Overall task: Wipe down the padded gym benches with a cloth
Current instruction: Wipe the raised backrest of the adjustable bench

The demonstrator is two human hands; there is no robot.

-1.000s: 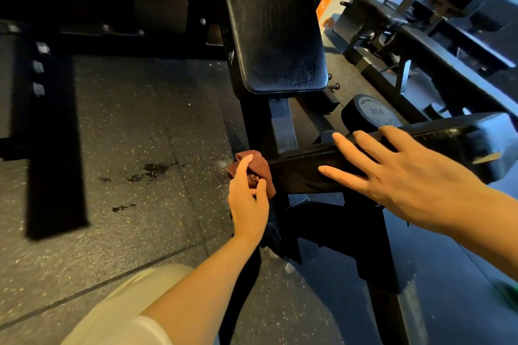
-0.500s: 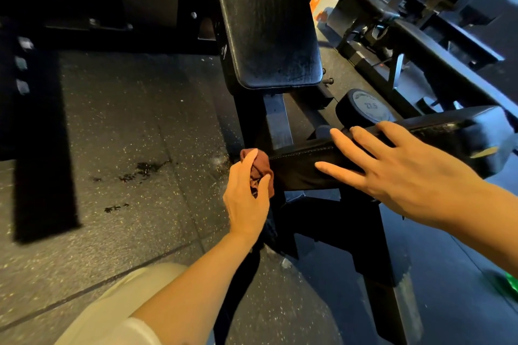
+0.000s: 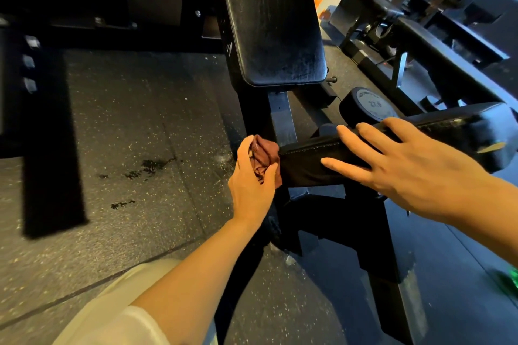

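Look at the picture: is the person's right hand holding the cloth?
No, the left hand grips the reddish cloth, while the right hand rests flat on the seat pad.

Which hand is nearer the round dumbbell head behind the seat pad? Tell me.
Right. The right hand lies flat on the seat pad, its fingertips just below the dumbbell head. The left hand grips the cloth at the pad's end, farther off.

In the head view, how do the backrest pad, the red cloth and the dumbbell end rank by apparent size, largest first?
1. Backrest pad, clearly the largest.
2. Dumbbell end.
3. Red cloth, bunched in the left hand and partly hidden, so its rank against the dumbbell end is unsure.
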